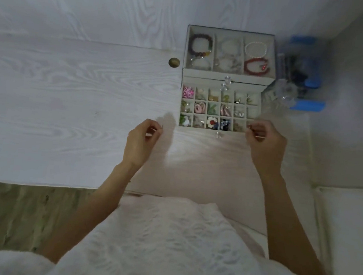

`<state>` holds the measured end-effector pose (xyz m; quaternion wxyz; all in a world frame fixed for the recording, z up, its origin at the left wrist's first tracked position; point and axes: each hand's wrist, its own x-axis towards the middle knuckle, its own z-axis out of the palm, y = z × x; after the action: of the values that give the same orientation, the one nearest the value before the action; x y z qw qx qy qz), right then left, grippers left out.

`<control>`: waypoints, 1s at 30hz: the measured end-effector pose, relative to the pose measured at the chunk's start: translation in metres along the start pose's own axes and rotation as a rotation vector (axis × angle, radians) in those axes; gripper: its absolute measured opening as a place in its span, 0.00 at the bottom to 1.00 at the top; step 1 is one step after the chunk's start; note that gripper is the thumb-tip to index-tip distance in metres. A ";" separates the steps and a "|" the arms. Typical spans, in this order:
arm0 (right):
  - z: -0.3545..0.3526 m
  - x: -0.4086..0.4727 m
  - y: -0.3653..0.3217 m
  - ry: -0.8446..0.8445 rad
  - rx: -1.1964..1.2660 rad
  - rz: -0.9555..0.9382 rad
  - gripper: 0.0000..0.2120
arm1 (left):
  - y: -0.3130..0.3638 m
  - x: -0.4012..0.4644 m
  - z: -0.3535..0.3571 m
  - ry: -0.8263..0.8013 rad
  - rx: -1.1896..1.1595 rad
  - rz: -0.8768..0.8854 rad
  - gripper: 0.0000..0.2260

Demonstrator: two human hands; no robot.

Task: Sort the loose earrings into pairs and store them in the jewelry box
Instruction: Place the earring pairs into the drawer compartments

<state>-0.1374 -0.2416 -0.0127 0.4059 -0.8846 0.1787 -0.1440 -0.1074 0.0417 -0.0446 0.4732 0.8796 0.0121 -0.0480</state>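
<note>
From the head camera, a cream fabric-lined jewelry box (226, 78) stands on the white wood-grain table (70, 94). Beaded bracelets (200, 44) fill its top tray; small colourful earrings (211, 121) fill the gridded drawer. The left hand (143, 140) and right hand (265, 142) each pinch a thin pin-like piece, too small to identify.

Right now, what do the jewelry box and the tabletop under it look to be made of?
The jewelry box looks covered in pale beige fabric or velvet-like lining: matte, soft-edged dividers with no shine. Its drawer knobs look like clear crystal or acrylic, since they glint; which one cannot be told. The tabletop looks like white wood-grain laminate or painted wood: swirling grain pattern, smooth, faint sheen.
</note>
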 end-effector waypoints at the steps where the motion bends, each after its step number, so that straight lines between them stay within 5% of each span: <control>1: -0.006 0.010 0.010 0.054 0.002 0.030 0.05 | 0.008 0.003 0.008 -0.020 -0.018 0.021 0.02; 14: 0.006 0.043 0.044 -0.230 -0.326 -0.072 0.12 | 0.098 0.052 0.088 -0.275 0.050 0.375 0.01; 21: 0.001 0.018 0.056 -0.100 -0.344 -0.014 0.12 | 0.124 0.086 0.143 -0.316 0.317 0.643 0.04; 30: -0.004 0.016 0.052 -0.154 -0.308 0.037 0.13 | 0.131 0.106 0.179 -0.463 0.518 0.632 0.07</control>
<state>-0.1349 -0.2830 -0.0488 0.2806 -0.9413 0.1833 -0.0393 -0.0061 -0.1822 -0.0434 0.2196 0.8955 -0.3745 -0.0980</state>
